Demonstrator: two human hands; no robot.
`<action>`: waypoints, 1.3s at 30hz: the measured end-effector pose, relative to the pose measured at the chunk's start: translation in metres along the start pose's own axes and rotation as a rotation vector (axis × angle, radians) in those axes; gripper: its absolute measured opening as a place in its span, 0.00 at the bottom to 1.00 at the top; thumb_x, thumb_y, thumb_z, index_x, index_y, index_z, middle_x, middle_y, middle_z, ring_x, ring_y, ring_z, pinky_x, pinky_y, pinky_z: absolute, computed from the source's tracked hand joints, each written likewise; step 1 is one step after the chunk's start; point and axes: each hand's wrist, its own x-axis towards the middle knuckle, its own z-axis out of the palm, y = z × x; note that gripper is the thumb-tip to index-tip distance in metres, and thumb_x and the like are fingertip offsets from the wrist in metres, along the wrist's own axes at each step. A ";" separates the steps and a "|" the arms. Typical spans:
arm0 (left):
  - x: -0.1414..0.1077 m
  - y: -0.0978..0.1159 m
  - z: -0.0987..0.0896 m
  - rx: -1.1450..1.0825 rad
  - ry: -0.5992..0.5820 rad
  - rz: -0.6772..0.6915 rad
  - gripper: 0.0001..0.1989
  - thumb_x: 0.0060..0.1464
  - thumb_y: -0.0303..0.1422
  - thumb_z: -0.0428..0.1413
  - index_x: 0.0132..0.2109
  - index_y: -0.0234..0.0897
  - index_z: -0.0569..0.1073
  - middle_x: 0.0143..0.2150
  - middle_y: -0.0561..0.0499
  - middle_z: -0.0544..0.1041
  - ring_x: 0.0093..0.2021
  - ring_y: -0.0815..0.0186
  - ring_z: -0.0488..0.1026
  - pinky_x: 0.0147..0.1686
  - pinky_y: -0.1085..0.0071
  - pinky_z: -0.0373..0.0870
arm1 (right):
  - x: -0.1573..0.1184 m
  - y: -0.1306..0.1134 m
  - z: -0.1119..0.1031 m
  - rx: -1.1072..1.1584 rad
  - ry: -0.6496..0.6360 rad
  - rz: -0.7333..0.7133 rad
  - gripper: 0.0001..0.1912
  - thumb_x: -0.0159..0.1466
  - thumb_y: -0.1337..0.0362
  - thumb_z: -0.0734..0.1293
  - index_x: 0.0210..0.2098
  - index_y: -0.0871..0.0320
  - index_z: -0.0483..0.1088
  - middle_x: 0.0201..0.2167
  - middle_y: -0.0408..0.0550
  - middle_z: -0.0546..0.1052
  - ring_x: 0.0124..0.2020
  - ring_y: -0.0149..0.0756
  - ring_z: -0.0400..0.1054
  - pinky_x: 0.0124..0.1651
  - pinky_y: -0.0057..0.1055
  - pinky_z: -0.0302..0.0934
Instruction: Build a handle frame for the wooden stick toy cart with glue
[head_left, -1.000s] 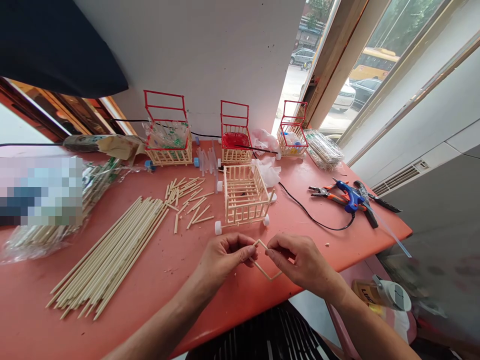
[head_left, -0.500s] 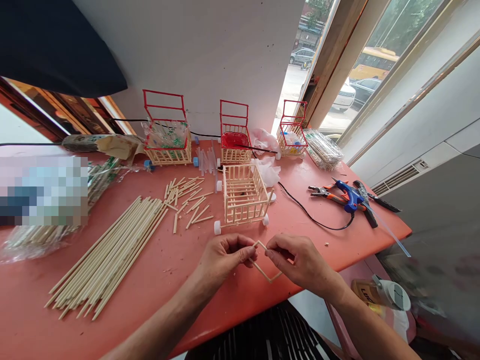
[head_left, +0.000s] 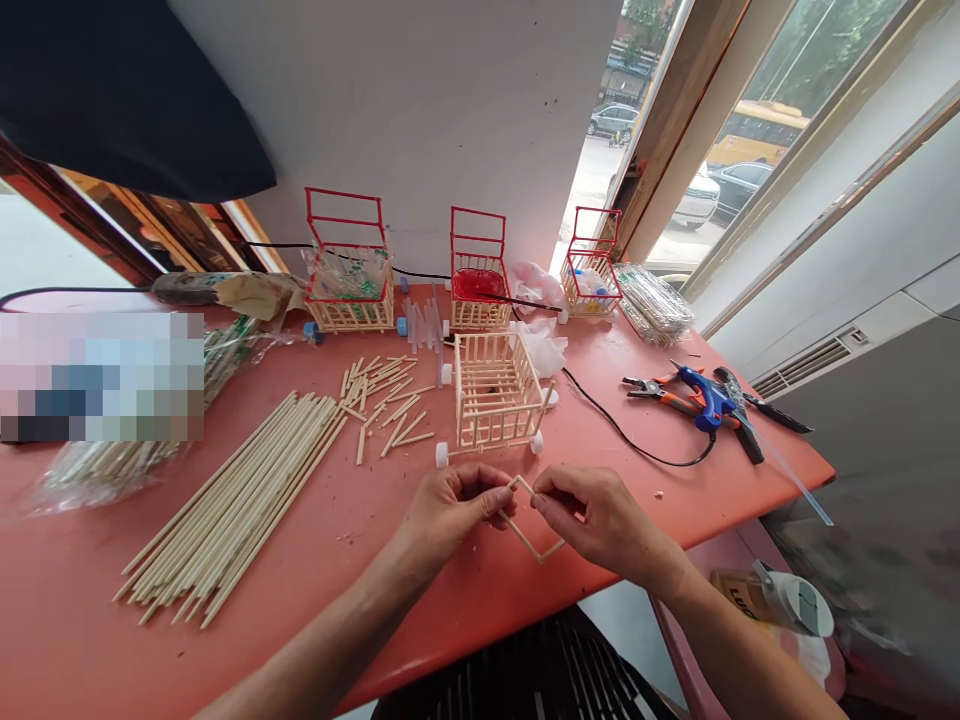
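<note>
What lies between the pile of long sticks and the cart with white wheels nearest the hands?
In the head view, short cut sticks lie scattered between the long sticks and the cart, on the red table.

A red table (head_left: 315, 520) stood before a pale far wall (head_left: 420, 120), daylight entered through a window (head_left: 825, 80) at far right, a slatted vent (head_left: 814, 368) occupied the right wall (head_left: 900, 420), and dark fabric (head_left: 135, 100) hung far left above brown framing (head_left: 135, 230).
</note>
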 end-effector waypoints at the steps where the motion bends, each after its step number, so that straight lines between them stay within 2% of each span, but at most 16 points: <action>1: 0.000 0.000 0.000 -0.002 0.003 0.001 0.17 0.40 0.41 0.71 0.32 0.32 0.80 0.27 0.48 0.82 0.28 0.64 0.77 0.31 0.68 0.77 | 0.001 0.001 0.000 -0.001 -0.003 -0.001 0.08 0.67 0.70 0.64 0.31 0.58 0.70 0.25 0.39 0.70 0.26 0.27 0.60 0.31 0.25 0.54; 13: 0.005 -0.002 -0.002 -0.005 0.032 0.020 0.17 0.41 0.42 0.71 0.32 0.33 0.78 0.25 0.49 0.81 0.26 0.65 0.76 0.29 0.69 0.76 | 0.009 0.010 0.004 0.028 -0.035 -0.012 0.09 0.67 0.70 0.63 0.31 0.59 0.70 0.25 0.39 0.68 0.26 0.27 0.58 0.31 0.25 0.53; 27: 0.009 -0.007 -0.003 -0.017 0.054 -0.040 0.20 0.38 0.43 0.72 0.32 0.34 0.77 0.25 0.50 0.81 0.26 0.64 0.76 0.28 0.69 0.74 | 0.012 0.019 0.010 0.105 -0.035 0.003 0.09 0.66 0.69 0.63 0.28 0.59 0.67 0.23 0.39 0.66 0.25 0.27 0.56 0.29 0.24 0.53; 39: 0.011 -0.010 -0.004 0.030 0.063 -0.023 0.16 0.39 0.41 0.70 0.29 0.35 0.77 0.24 0.50 0.80 0.24 0.65 0.74 0.28 0.69 0.73 | 0.011 0.026 0.014 0.104 -0.044 0.008 0.09 0.65 0.72 0.63 0.27 0.59 0.68 0.23 0.39 0.68 0.24 0.27 0.58 0.29 0.25 0.52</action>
